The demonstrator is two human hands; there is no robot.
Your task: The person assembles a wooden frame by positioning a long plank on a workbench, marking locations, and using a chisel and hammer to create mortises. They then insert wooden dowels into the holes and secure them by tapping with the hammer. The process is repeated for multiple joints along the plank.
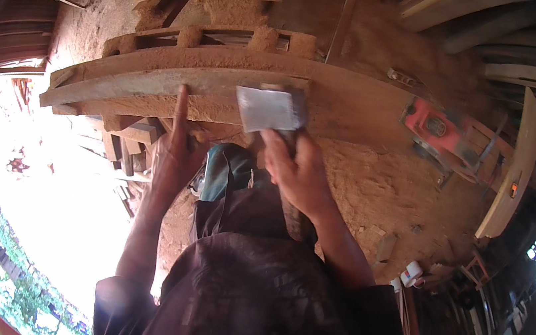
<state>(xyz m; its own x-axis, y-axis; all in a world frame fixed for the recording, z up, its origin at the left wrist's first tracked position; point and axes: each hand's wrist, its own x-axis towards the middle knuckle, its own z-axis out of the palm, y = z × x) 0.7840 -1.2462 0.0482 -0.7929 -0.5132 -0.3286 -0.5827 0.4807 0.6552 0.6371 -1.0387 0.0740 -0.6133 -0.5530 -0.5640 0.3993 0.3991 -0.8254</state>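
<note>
My left hand is over the near side of a long curved wooden plank, its index finger stretched out onto the wood. The other fingers are partly bent, and I cannot make out anything held in them. A hatchet with a broad, shiny metal head is in my right hand, whose fingers wrap round the handle. Its head, slightly blurred, hangs over the near edge of the plank's right part. The handle's lower end reaches back toward my body.
Sawdust covers the wooden workbench and the ground. A red-bodied power tool lies to the right, beside a pale upright board. Slotted wooden pieces lie beyond the plank. Wood offcuts are stacked below it at left.
</note>
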